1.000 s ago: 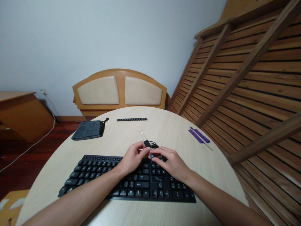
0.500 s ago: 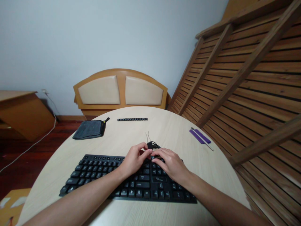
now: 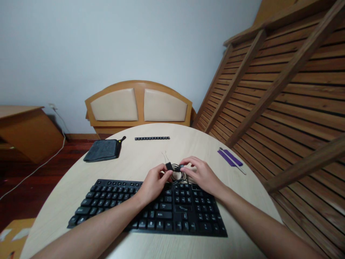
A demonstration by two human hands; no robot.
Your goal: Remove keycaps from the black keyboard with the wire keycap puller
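Observation:
A black keyboard (image 3: 164, 216) lies across the near part of the round table, and bare key mounts show along its top row. My left hand (image 3: 154, 181) is over its far edge, pinching the black handle of a wire keycap puller (image 3: 168, 166). The puller's two thin wire prongs point up and away from me. Just to the right, my right hand (image 3: 201, 172) holds a small dark piece (image 3: 181, 166) between thumb and fingertips. It looks like a keycap, though it is too small to be sure. A coiled black cable (image 3: 176, 176) lies between the hands.
Several black keycaps (image 3: 152, 138) stand in a row at the far side of the table (image 3: 129, 165). A dark grey folded cloth (image 3: 102, 150) lies at the left. Purple strips (image 3: 230, 157) and a thin metal tool (image 3: 237, 165) lie at the right, near slatted wood panels (image 3: 283, 108).
My right hand has lifted off the keyboard and moved slightly up and right, with the small dark piece in its fingertips. The puller has shifted a little left; the coiled cable shows more.

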